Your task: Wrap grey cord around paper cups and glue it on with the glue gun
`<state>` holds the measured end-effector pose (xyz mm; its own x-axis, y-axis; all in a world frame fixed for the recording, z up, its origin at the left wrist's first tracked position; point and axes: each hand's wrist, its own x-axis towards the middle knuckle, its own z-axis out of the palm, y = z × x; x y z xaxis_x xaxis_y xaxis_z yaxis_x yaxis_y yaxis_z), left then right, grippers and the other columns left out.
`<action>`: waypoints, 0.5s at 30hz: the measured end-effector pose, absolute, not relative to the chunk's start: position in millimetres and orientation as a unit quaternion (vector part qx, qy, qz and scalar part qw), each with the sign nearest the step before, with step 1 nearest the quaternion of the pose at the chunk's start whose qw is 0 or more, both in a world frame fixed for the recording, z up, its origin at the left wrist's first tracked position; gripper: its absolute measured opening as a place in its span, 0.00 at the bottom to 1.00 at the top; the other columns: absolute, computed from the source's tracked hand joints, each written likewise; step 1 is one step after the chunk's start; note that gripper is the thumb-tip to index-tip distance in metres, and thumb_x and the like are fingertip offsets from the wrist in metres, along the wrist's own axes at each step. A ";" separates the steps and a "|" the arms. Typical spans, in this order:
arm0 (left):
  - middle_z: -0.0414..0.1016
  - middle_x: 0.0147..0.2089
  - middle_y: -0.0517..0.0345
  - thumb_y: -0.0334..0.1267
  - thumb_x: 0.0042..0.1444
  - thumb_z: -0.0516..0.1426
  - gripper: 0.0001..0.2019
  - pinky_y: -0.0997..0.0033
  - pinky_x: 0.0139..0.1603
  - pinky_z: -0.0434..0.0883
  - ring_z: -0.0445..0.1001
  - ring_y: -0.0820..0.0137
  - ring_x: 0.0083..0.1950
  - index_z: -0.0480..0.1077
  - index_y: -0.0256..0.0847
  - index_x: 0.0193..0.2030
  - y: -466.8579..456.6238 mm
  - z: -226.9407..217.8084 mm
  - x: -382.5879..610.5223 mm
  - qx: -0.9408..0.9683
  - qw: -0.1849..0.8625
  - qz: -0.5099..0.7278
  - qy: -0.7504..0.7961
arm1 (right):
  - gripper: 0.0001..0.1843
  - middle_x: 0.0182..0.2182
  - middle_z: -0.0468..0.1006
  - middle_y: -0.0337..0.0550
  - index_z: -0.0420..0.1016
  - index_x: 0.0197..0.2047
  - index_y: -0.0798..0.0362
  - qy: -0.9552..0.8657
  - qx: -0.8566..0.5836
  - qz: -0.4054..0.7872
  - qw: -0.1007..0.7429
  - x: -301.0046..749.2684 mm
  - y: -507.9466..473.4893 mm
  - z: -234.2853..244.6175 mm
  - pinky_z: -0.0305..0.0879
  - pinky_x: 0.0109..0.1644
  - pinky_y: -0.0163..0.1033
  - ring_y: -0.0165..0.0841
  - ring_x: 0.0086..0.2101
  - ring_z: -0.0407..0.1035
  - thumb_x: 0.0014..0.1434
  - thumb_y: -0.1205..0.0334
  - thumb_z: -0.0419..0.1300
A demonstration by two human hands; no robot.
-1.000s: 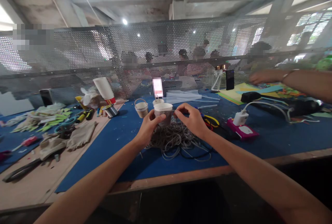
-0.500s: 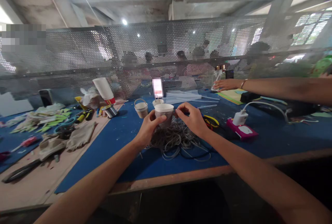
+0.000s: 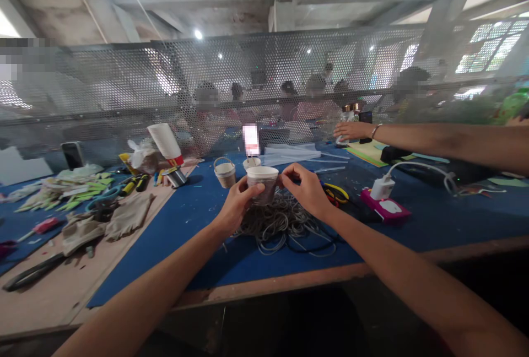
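Note:
My left hand (image 3: 240, 203) is closed round the left side of a white paper cup (image 3: 264, 172), its thumb across the front. Grey cord winds about the cup's wall below the rim. At the cup's right edge, my right hand (image 3: 303, 186) has thumb and forefinger pinched together; what lies between the fingertips is too small to make out. Beneath both hands spreads a loose heap of grey cord (image 3: 285, 219). Behind the cup stand a small cord-covered basket with a handle (image 3: 225, 174) and another white-rimmed cup (image 3: 252, 163), partly hidden.
On the right are yellow-handled pliers (image 3: 336, 193) and a magenta power socket (image 3: 386, 208) with a white charger. A co-worker's hand (image 3: 351, 130) touches a glass jar at the back. Stacked paper cups (image 3: 165, 142), gloves (image 3: 128, 218) and scissors (image 3: 35, 274) lie left.
The cup has shifted slightly right and tilted a little in my left hand. My right hand stays almost where it was. The co-worker's hand has moved left over the jar.

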<state>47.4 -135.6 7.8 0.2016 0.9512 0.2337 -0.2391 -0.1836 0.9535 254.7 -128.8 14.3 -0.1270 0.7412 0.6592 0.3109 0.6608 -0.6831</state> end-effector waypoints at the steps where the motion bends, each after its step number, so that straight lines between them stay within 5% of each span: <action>1: 0.83 0.52 0.49 0.45 0.51 0.71 0.25 0.62 0.52 0.75 0.79 0.57 0.52 0.79 0.40 0.55 -135.6 7.9 47.4 0.546 0.550 0.542 0.326 | 0.08 0.31 0.80 0.39 0.73 0.35 0.49 -0.725 -0.363 0.195 0.552 254.7 -128.4 14.0 0.70 0.45 0.40 0.34 0.34 0.75 0.66 0.57 0.59; 15: 0.81 0.50 0.49 0.46 0.52 0.70 0.22 0.63 0.51 0.74 0.78 0.60 0.50 0.79 0.41 0.52 -135.3 9.9 47.3 0.539 0.539 0.556 0.332 | 0.11 0.34 0.81 0.41 0.75 0.37 0.50 -0.720 -0.355 0.223 0.553 254.5 -128.6 13.5 0.70 0.46 0.41 0.35 0.36 0.75 0.67 0.52 0.61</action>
<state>47.3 -135.3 9.9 0.1611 0.9570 0.2414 -0.2410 -0.1990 0.9499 254.5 -128.6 13.5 -0.1370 0.7574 0.6384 0.2641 0.6491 -0.7134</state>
